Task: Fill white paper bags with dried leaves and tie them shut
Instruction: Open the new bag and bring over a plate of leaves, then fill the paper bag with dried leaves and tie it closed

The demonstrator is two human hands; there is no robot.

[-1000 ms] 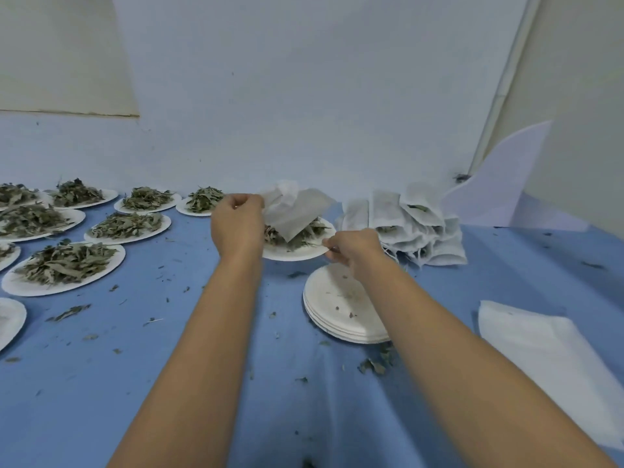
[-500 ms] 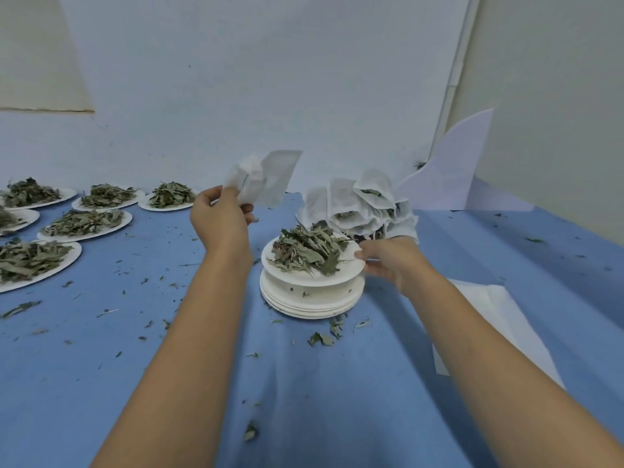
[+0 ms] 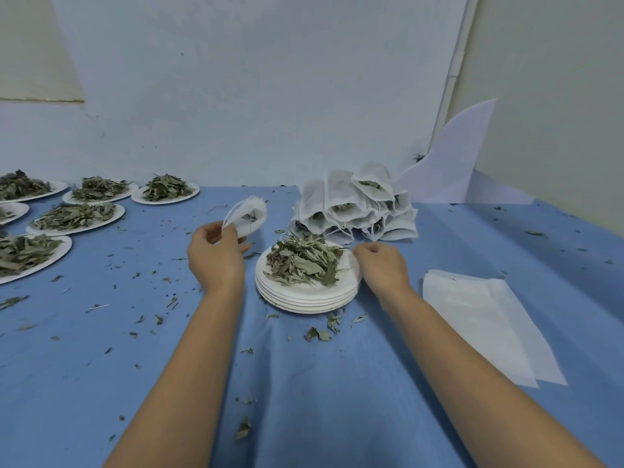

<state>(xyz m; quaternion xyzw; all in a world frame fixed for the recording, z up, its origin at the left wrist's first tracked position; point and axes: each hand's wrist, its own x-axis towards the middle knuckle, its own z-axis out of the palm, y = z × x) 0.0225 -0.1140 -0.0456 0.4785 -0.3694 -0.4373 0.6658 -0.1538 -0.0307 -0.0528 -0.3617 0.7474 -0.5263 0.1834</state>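
Your left hand (image 3: 216, 256) pinches an open bag (image 3: 248, 214) above the table (image 3: 304, 383), left of the leaves (image 3: 300, 261) heaped on the plate stack (image 3: 304, 304). Your right hand (image 3: 383, 266) sits curled at the stack's right rim; can't tell if it grips. Behind: filled bags (image 3: 354, 204), piled.

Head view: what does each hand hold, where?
Left hand pinches the white paper bag by its lower edge. Right hand curls at the top plate rim; hold unclear.

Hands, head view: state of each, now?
Left hand: holds a small white paper bag.
Right hand: curled at rim of white paper plate; grip cannot be told.
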